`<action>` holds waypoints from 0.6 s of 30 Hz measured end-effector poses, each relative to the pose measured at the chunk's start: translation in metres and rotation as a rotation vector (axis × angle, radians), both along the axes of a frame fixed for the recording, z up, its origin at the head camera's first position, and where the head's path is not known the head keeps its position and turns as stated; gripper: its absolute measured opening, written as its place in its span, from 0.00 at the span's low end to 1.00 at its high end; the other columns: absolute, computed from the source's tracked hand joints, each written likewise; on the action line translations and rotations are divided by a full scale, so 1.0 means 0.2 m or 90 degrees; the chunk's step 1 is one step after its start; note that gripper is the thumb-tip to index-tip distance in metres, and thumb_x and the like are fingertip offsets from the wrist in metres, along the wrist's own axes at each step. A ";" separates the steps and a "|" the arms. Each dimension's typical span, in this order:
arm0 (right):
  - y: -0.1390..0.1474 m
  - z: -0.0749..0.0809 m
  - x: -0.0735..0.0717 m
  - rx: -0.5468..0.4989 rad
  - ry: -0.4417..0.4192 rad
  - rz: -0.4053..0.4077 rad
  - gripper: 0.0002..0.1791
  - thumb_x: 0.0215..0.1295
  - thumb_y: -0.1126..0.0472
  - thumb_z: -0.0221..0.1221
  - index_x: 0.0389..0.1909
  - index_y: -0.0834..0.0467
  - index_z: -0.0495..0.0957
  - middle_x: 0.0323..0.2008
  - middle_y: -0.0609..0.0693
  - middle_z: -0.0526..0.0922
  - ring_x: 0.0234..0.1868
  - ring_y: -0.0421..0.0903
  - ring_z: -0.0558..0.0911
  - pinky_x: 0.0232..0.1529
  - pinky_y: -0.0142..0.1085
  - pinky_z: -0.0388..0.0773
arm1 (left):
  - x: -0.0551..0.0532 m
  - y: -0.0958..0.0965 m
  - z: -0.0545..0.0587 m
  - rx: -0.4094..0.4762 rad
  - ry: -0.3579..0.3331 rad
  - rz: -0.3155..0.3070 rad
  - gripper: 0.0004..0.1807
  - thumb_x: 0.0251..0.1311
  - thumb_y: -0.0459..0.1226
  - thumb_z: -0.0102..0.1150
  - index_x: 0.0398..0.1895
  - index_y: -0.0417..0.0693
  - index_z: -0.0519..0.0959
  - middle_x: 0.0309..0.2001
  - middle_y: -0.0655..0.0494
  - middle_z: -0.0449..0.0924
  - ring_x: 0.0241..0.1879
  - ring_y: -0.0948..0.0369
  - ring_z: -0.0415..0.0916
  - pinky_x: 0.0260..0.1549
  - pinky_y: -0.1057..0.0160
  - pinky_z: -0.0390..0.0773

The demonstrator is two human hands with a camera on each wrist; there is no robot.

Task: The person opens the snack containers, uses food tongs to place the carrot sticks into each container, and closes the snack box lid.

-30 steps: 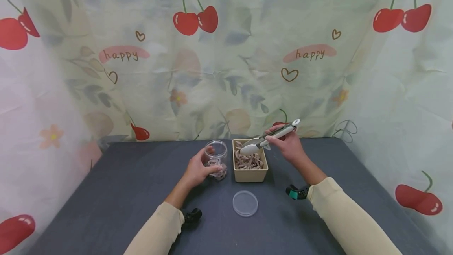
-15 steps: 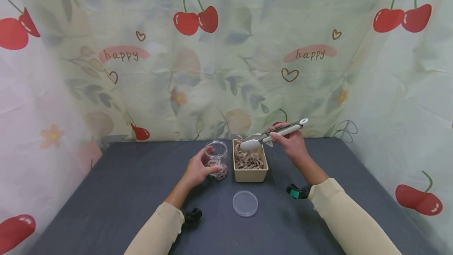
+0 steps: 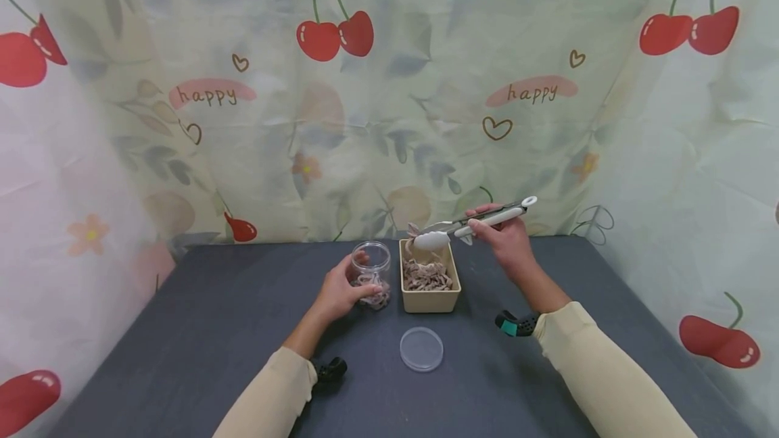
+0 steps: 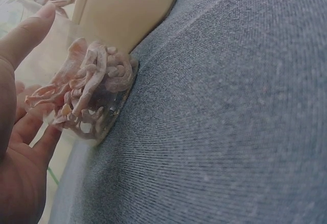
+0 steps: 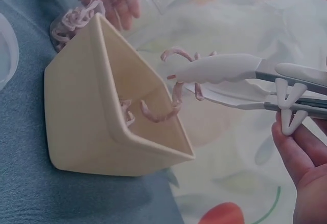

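Note:
My left hand [image 3: 337, 293] holds a clear jar [image 3: 377, 262] upright on the table, thumb and fingers round its sides. Twisted pinkish-brown strips [image 4: 92, 75] lie in the bottom of the jar; their exact kind is unclear. With my right hand [image 3: 510, 249] I grip white and grey tongs [image 3: 431, 242]. Their scalloped ends pinch a few curled strips [image 5: 177, 96], which dangle over the open top of a beige rectangular box [image 3: 431, 301]. More strips [image 3: 429, 278] fill the lower part of that box, just right of the jar.
A round clear lid [image 3: 422, 350] lies flat on the dark grey tablecloth [image 3: 243, 316], in front of the box. Behind the table hangs a patterned curtain [image 3: 389, 154] with cherries on it. A thin looped cord [image 3: 595, 225] shows at the back right.
My right hand has lifted the tongs up and slightly to the right. Strips now hang from the tongs above the box. The left hand and jar have stayed in place.

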State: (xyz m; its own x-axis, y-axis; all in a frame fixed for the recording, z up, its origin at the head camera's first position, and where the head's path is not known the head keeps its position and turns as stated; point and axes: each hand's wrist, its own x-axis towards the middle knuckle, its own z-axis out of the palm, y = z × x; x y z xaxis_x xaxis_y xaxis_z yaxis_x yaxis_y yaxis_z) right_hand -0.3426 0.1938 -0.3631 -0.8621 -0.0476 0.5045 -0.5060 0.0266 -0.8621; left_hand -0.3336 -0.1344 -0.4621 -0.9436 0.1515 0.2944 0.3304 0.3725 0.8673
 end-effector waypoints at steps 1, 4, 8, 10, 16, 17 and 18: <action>0.00 0.01 0.00 -0.004 0.001 0.003 0.17 0.63 0.69 0.64 0.49 0.73 0.72 0.47 0.61 0.84 0.35 0.38 0.83 0.36 0.30 0.80 | 0.00 0.00 0.00 0.000 0.001 0.000 0.42 0.46 0.39 0.77 0.65 0.41 0.69 0.60 0.44 0.75 0.58 0.50 0.73 0.55 0.48 0.71; 0.00 0.03 0.00 -0.006 0.006 0.007 0.18 0.63 0.69 0.63 0.49 0.74 0.72 0.46 0.59 0.84 0.36 0.38 0.83 0.37 0.31 0.80 | 0.00 0.00 0.00 0.003 0.000 0.000 0.42 0.46 0.38 0.77 0.65 0.41 0.69 0.60 0.44 0.75 0.57 0.50 0.73 0.55 0.48 0.71; 0.00 0.06 0.01 0.005 0.008 0.003 0.18 0.63 0.68 0.63 0.49 0.74 0.72 0.48 0.61 0.83 0.38 0.39 0.84 0.38 0.35 0.82 | 0.00 0.00 0.00 0.004 0.000 -0.002 0.42 0.46 0.38 0.77 0.66 0.41 0.68 0.61 0.44 0.74 0.57 0.50 0.74 0.54 0.48 0.72; 0.00 0.07 0.01 0.007 0.006 0.002 0.19 0.63 0.68 0.63 0.50 0.73 0.71 0.49 0.62 0.83 0.39 0.39 0.84 0.38 0.36 0.82 | 0.00 0.00 0.00 0.002 -0.001 -0.001 0.42 0.46 0.39 0.77 0.66 0.42 0.68 0.61 0.44 0.74 0.57 0.50 0.74 0.55 0.48 0.72; 0.00 0.09 0.02 0.000 0.006 0.006 0.18 0.63 0.67 0.64 0.49 0.70 0.72 0.47 0.55 0.84 0.38 0.40 0.85 0.36 0.36 0.82 | 0.00 0.00 0.00 0.002 -0.001 0.000 0.42 0.46 0.39 0.77 0.67 0.42 0.68 0.61 0.44 0.74 0.57 0.50 0.73 0.55 0.48 0.71; 0.00 0.10 0.02 0.000 0.006 0.005 0.18 0.63 0.66 0.64 0.49 0.70 0.72 0.46 0.54 0.85 0.38 0.40 0.85 0.36 0.36 0.82 | 0.00 0.00 0.00 0.002 -0.002 0.000 0.42 0.46 0.39 0.77 0.66 0.42 0.68 0.61 0.44 0.74 0.57 0.50 0.73 0.55 0.48 0.71; 0.00 0.10 0.02 0.001 0.006 0.006 0.18 0.63 0.65 0.64 0.49 0.69 0.72 0.46 0.51 0.85 0.39 0.40 0.85 0.37 0.35 0.82 | 0.00 0.00 0.00 0.002 -0.002 -0.001 0.42 0.46 0.39 0.77 0.66 0.42 0.68 0.61 0.44 0.74 0.57 0.50 0.73 0.55 0.48 0.71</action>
State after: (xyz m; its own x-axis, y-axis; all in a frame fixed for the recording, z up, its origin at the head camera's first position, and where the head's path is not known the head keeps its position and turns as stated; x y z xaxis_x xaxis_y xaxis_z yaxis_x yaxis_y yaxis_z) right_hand -0.3391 0.1928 -0.3428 -0.8564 -0.0572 0.5131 -0.5149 0.0229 -0.8569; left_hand -0.3337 -0.1343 -0.4629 -0.9446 0.1513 0.2913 0.3273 0.3690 0.8699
